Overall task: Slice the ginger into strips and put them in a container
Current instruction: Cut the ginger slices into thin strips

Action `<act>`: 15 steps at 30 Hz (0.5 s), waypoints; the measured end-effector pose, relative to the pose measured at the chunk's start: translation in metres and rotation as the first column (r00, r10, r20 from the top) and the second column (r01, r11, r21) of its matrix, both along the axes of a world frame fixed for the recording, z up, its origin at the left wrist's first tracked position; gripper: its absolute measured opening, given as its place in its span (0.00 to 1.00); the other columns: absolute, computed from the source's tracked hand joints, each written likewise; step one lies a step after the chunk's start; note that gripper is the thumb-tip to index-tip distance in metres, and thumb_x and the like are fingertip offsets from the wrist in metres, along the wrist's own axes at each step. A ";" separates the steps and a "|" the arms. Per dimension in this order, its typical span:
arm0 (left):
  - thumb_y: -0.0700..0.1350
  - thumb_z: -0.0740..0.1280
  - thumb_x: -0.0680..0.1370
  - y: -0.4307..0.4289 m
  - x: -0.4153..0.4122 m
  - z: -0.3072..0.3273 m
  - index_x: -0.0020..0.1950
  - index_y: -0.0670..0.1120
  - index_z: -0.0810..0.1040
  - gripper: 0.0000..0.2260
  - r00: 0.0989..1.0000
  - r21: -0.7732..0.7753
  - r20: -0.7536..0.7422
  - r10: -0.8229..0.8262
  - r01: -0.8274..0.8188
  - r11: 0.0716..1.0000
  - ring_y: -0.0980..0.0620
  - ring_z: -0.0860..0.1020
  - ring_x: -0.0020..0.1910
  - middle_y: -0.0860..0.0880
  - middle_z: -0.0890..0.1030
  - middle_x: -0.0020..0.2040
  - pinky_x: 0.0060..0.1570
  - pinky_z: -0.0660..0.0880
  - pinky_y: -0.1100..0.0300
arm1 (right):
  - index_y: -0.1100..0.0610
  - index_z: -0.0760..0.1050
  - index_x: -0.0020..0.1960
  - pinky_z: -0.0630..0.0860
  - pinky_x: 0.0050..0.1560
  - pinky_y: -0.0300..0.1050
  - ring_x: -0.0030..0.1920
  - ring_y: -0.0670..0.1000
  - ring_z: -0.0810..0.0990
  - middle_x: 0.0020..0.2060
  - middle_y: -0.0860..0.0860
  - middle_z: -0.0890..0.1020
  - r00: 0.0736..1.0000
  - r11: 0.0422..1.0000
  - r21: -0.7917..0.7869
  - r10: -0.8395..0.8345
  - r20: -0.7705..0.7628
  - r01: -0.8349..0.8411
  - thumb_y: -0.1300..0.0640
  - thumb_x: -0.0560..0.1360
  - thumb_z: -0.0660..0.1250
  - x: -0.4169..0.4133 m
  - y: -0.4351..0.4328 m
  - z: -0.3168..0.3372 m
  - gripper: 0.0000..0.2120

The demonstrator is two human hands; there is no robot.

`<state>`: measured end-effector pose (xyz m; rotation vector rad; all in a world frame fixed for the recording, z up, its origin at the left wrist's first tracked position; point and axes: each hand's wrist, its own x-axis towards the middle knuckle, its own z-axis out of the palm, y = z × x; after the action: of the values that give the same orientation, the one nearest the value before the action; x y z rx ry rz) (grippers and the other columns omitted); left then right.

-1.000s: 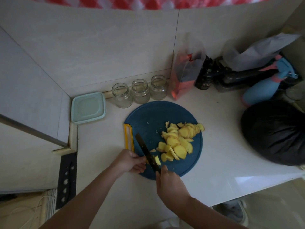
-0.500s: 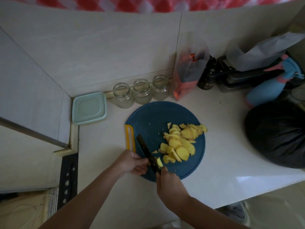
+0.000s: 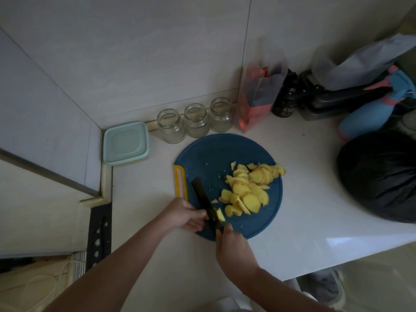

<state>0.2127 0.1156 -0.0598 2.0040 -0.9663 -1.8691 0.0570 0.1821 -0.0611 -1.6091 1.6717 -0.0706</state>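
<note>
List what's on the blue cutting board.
Ginger slices piled right of centre, a small piece against the knife in the right hand. Anything under the left hand is covered.

One wide-angle head-worn camera looks steeply down at a white counter (image 3: 304,210). The blue cutting board (image 3: 213,158) lies mid-frame, close below.

Yellow ginger slices (image 3: 249,190) lie heaped on the round blue cutting board (image 3: 213,154), the mint lidded container (image 3: 126,146) off to its left.
</note>
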 end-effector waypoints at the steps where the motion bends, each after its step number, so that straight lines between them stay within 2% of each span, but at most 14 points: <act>1: 0.42 0.72 0.74 0.000 -0.001 0.002 0.46 0.33 0.80 0.11 1.000 0.004 0.009 0.004 -0.005 1.000 0.51 0.82 0.30 0.44 0.83 0.32 0.33 0.80 0.62 | 0.57 0.66 0.53 0.73 0.43 0.48 0.50 0.58 0.80 0.48 0.57 0.81 1.000 1.000 -0.001 0.003 0.004 -0.003 0.52 0.83 0.51 -0.003 0.003 0.000 0.10; 5: 0.44 0.72 0.74 0.003 -0.002 0.003 0.49 0.33 0.80 0.14 0.997 -0.034 0.072 -0.023 0.026 0.999 0.52 0.82 0.30 0.44 0.83 0.34 0.32 0.79 0.63 | 0.55 0.65 0.47 0.69 0.40 0.46 0.46 0.57 0.80 0.45 0.57 0.80 0.998 1.000 -0.016 0.008 0.063 -0.007 0.52 0.83 0.52 -0.011 0.005 0.004 0.09; 8: 0.46 0.73 0.74 0.007 -0.005 0.000 0.43 0.37 0.80 0.11 0.986 -0.108 0.152 -0.065 0.082 0.991 0.54 0.81 0.29 0.47 0.83 0.33 0.31 0.77 0.64 | 0.55 0.65 0.42 0.67 0.38 0.44 0.38 0.53 0.74 0.35 0.51 0.74 0.991 1.000 -0.019 -0.009 0.136 0.012 0.52 0.82 0.54 -0.019 -0.005 0.011 0.12; 10: 0.46 0.72 0.75 0.008 -0.008 0.000 0.40 0.39 0.79 0.10 0.978 -0.153 0.194 -0.076 0.107 0.982 0.55 0.80 0.27 0.47 0.82 0.31 0.29 0.76 0.65 | 0.55 0.66 0.40 0.69 0.38 0.47 0.37 0.54 0.75 0.35 0.53 0.75 0.988 0.998 -0.063 -0.022 0.155 0.032 0.52 0.82 0.56 -0.028 -0.011 0.019 0.13; 12: 0.44 0.69 0.77 0.006 -0.007 0.006 0.38 0.41 0.78 0.09 0.974 -0.172 0.218 -0.068 0.107 0.979 0.55 0.79 0.27 0.46 0.81 0.33 0.29 0.76 0.65 | 0.57 0.70 0.43 0.71 0.39 0.49 0.39 0.58 0.79 0.38 0.57 0.79 0.993 0.989 -0.143 -0.009 0.115 0.025 0.50 0.81 0.57 -0.038 -0.018 0.027 0.13; 14: 0.40 0.66 0.79 0.003 -0.006 0.018 0.37 0.41 0.76 0.10 0.963 -0.204 0.265 -0.043 0.100 0.974 0.52 0.77 0.28 0.44 0.79 0.34 0.30 0.73 0.62 | 0.58 0.72 0.46 0.70 0.36 0.46 0.40 0.58 0.80 0.39 0.57 0.80 0.999 0.976 -0.217 0.034 0.010 -0.031 0.47 0.81 0.57 -0.049 -0.025 0.037 0.15; 15: 0.38 0.64 0.79 0.002 -0.005 0.026 0.37 0.41 0.75 0.10 0.922 -0.267 0.382 -0.058 0.170 0.948 0.49 0.77 0.31 0.42 0.78 0.36 0.32 0.71 0.61 | 0.58 0.73 0.48 0.69 0.36 0.45 0.40 0.57 0.80 0.40 0.56 0.80 0.996 0.966 -0.247 0.070 -0.061 -0.083 0.46 0.81 0.57 -0.055 -0.028 0.041 0.15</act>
<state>0.2073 0.1172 -0.0335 2.1863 -1.3992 -1.3110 0.0019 0.1541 -0.0196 -1.8752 1.6900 -0.2090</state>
